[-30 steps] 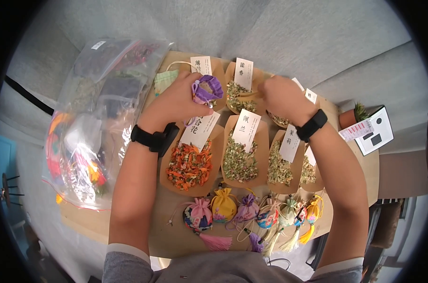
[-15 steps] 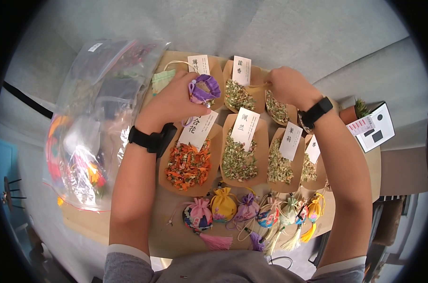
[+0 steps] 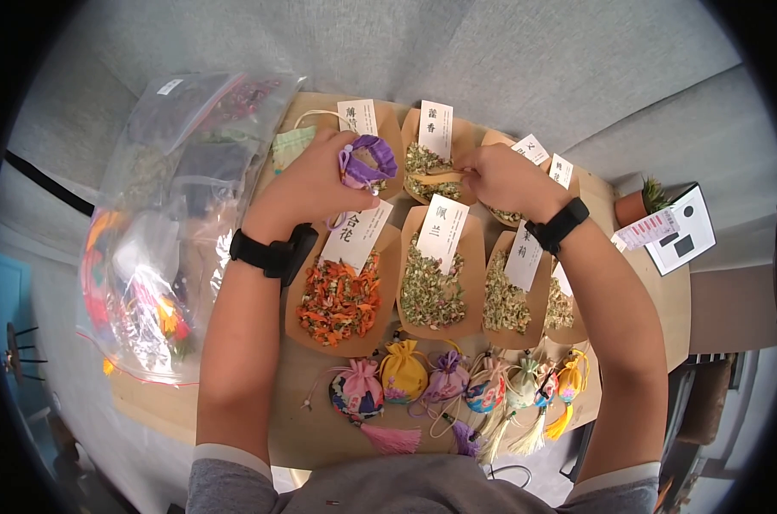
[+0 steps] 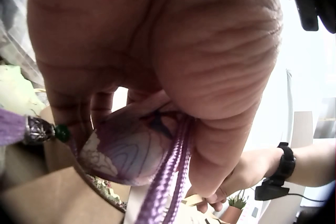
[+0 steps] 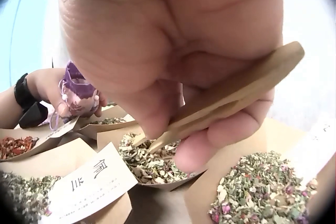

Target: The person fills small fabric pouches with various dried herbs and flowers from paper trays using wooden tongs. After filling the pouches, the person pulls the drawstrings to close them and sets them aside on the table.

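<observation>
- My left hand gripped the purple drawstring pouch between curled fingers and thumb, its mouth gaping beside my fingertips. I judged it light and soft, apt to crumple if squeezed; a loose hold just below the rim suited it.
- Under my left thumb hung its braided cord, smooth-looking and likely to slip, best left outside the mouth.
- My right thumb and fingers pinched the wooden tongs; that right hand was apart from the pouch. The arms looked light and stiff, probably with some spring, so I reckoned the middle was the place to press.
- Just past my right fingertips, the parted tips stood at the dried herbs in a brown paper tray; whether they touched, I couldn't tell. Those flakes seemed brittle, wanting a gentle pinch.
- Nearer my body than my left fingers lay orange petals, dry-looking and easily crushed.
- Beyond them, farther from my fingers, sat tasselled sachets, plump and probably yielding.
</observation>
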Action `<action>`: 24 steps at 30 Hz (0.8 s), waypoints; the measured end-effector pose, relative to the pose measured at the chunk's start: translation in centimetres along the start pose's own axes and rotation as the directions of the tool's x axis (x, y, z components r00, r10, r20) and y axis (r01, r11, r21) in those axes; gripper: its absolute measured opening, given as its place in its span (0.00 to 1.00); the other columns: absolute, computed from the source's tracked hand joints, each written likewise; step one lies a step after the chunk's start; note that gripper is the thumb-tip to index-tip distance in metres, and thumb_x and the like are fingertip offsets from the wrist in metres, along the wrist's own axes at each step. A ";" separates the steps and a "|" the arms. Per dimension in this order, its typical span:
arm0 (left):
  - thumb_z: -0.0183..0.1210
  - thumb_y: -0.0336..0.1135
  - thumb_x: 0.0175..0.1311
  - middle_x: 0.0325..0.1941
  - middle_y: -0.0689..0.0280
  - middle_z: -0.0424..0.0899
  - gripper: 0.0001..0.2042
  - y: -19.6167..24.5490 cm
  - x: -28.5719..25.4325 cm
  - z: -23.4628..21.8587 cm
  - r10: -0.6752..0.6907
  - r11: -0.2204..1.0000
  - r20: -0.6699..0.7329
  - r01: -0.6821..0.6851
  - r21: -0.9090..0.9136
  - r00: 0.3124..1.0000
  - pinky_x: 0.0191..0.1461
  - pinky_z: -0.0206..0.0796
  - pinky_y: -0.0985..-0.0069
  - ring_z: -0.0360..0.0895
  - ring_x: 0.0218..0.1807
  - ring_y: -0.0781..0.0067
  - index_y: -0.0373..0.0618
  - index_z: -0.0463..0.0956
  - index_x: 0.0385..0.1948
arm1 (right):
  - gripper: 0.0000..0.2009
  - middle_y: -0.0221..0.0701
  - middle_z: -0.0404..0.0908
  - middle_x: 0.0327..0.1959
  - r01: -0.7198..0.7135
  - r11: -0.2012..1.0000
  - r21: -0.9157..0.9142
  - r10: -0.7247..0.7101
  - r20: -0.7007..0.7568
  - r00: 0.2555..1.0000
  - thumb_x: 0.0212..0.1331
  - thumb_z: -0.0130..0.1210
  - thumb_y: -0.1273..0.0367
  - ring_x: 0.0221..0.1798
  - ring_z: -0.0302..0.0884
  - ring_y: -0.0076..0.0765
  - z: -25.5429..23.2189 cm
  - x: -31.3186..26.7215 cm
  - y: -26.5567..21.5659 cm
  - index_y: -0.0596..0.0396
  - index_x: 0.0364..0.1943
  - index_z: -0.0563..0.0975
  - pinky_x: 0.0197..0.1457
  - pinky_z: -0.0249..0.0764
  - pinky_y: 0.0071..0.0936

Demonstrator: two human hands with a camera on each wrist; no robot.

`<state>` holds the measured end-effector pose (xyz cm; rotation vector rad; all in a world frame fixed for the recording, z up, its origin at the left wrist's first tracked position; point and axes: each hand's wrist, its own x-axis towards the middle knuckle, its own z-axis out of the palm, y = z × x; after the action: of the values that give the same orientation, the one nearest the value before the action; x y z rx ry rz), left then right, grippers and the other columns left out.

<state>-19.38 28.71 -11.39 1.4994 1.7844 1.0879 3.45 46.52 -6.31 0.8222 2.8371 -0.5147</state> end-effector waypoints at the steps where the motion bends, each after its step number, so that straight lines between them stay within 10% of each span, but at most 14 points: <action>1: 0.76 0.35 0.44 0.55 0.59 0.73 0.34 0.1 0.0 0.0 0.000 1.000 0.000 0.000 0.000 1.000 0.63 0.68 0.70 0.76 0.57 0.64 0.37 0.74 0.57 | 0.14 0.47 0.86 0.37 0.074 0.994 -0.081 -0.077 -0.040 0.996 0.58 0.56 0.71 0.38 0.85 0.49 0.3 0.0 0.2 0.62 0.47 0.83 0.45 0.79 0.40; 24: 0.76 0.35 0.44 0.55 0.59 0.72 0.35 0.1 -0.1 -0.2 0.008 1.000 0.014 -0.007 -0.012 1.000 0.62 0.69 0.69 0.76 0.56 0.64 0.38 0.73 0.59 | 0.07 0.48 0.83 0.33 0.115 0.975 -0.188 -0.159 -0.240 0.958 0.55 0.56 0.75 0.40 0.82 0.58 -6.1 -2.2 -5.3 0.60 0.36 0.83 0.45 0.76 0.48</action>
<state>-19.48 28.59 -11.17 1.5046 1.7612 1.0867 2.19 43.49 1.36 0.7075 3.1340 -0.1841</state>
